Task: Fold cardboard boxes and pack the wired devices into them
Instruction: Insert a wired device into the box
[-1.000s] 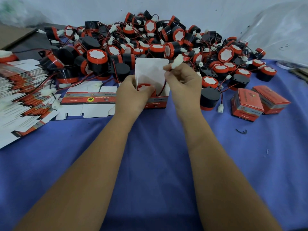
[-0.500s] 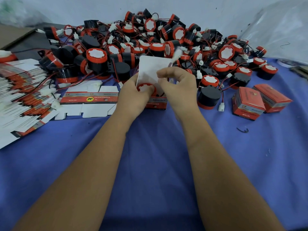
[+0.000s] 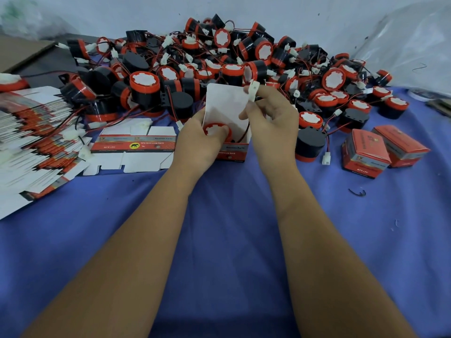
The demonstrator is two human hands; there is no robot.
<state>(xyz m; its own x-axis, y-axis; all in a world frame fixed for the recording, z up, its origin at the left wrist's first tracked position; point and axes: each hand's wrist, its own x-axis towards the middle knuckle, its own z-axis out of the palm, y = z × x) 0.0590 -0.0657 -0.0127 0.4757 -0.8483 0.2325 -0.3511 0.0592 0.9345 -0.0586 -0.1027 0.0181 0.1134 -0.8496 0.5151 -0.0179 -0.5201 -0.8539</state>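
Head view: the open box [image 3: 233, 148] stands on the blue worktop [image 3: 219, 240], lid flap upright behind it. The left hand [image 3: 200, 140] grips the box's near-left side, thumb pressing the red-rimmed device [image 3: 216, 130] seated in the opening. The right hand [image 3: 271, 118] pinches the white connector [image 3: 253, 90] above the box; red and black wire [image 3: 245, 134] runs from it down into the box.

Change: half a second ago the right hand sat low against the box with the connector near the flap's top edge; it has since lifted slightly and the connector stands clear at the flap's upper right corner. The device has stayed seated. Judgement: body packed, lead not yet tucked; closing the lid waits on that.

Counts: one box in work; two closed boxes [image 3: 366, 152] to the right, touching each other; one flat blank [image 3: 134, 147] lying just left of the box; a fanned stack of blanks [image 3: 31, 142] at far left, too many to count; a heap of loose devices [image 3: 219, 64] behind, several dozen, not countable exactly
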